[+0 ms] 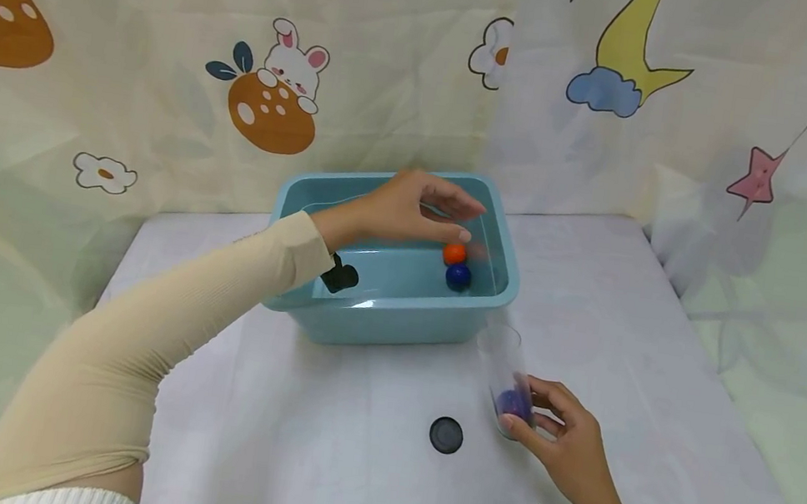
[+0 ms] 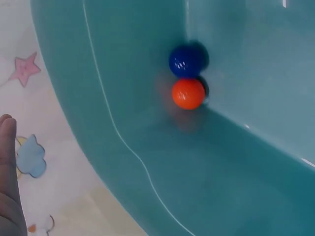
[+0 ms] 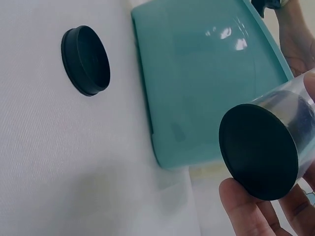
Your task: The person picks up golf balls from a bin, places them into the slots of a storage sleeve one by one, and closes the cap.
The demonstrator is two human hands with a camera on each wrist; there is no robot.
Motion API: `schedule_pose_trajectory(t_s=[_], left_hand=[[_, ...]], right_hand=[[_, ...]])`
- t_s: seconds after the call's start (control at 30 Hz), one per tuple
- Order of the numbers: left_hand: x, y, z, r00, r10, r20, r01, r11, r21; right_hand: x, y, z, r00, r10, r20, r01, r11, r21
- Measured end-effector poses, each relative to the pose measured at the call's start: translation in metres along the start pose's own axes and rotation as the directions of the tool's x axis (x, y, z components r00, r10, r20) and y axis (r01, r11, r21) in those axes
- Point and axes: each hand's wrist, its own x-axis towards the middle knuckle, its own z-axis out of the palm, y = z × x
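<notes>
My left hand hovers over the right part of a light blue plastic basin, fingers loosely extended and holding nothing. Below it an orange ball and a dark blue ball lie touching in the basin; the left wrist view shows the same orange ball against the wall. My right hand grips a clear plastic tube near its bottom, the tube tilted toward the basin. Inside its lower end sits a blue-purple ball. In the right wrist view the tube has a dark round base.
A black round cap lies on the white-covered table, left of the tube and in front of the basin. Behind the table hangs a printed curtain.
</notes>
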Motion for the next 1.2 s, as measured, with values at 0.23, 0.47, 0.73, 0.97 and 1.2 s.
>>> schedule_pose_trajectory(t_s=[0.23, 0.47, 0.73, 0.97, 1.2], left_hand=[[0.015, -0.016, -0.008, 1.0, 0.002, -0.025, -0.002, 1.0, -0.008], [0.029, -0.037, -0.008, 1.0, -0.021, -0.017, 0.021, 0.999, -0.034], [0.045, -0.059, -0.009, 0.999, -0.043, -0.007, 0.042, 0.996, -0.082], [0.058, -0.082, -0.002, 0.994, -0.11, 0.01, 0.111, 0.991, -0.079], [0.065, -0.102, 0.003, 0.99, -0.133, 0.044, 0.135, 0.99, -0.044]], right_hand=[[0.0, 0.003, -0.001, 1.0, 0.026, -0.009, -0.026, 1.0, -0.001], [-0.001, 0.007, -0.001, 1.0, 0.026, -0.012, -0.026, 1.0, 0.012], [-0.002, 0.009, -0.002, 0.999, 0.036, -0.011, -0.036, 0.999, 0.032], [-0.001, 0.015, -0.001, 0.999, 0.044, -0.012, -0.043, 0.997, 0.059], [0.001, 0.016, -0.001, 0.999, 0.046, -0.023, -0.044, 0.997, 0.057]])
